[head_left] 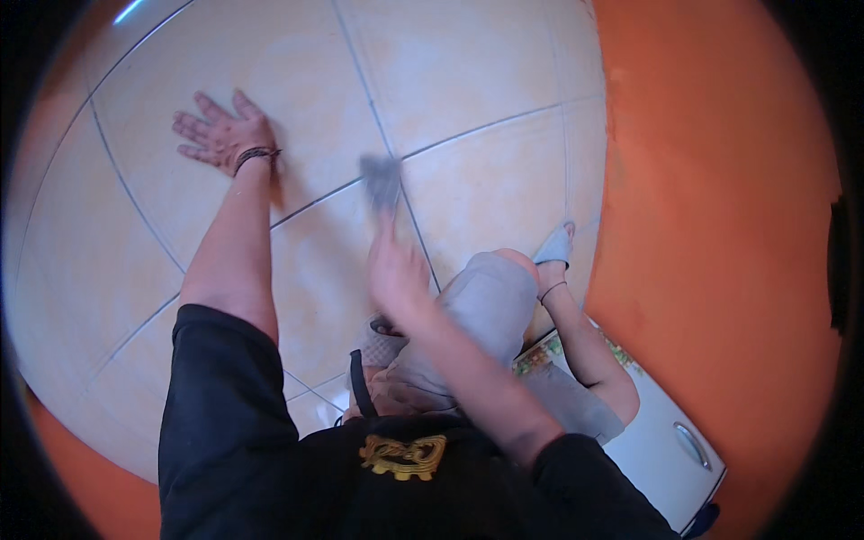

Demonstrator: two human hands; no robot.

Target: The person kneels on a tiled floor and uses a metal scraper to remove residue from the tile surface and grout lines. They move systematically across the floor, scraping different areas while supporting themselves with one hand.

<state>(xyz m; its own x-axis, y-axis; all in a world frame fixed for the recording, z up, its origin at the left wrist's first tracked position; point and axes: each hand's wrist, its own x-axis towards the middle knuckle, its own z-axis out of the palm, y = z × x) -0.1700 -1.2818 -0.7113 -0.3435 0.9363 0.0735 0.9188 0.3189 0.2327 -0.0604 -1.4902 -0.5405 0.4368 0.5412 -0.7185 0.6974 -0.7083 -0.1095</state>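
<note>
My left hand (227, 135) lies palm down on the cream tiled surface (306, 72), its fingers spread and nothing in it. A dark band circles that wrist. Closed around the lower end of a grey tool with a wide, flat-looking head (382, 183) is my right hand (396, 265). Motion smears both the hand and the tool, so the tool's exact kind does not show. Its head is over the spot where dark grout lines cross, and I cannot tell whether it touches the tiles.
My bent knee (490, 292) in grey shorts is just right of my right forearm. A foot in a pale slipper (556, 245) rests near the orange surface (720, 225). At the lower right, a white cabinet-like piece (652, 459) with a metal handle (693, 445) sits beside my leg.
</note>
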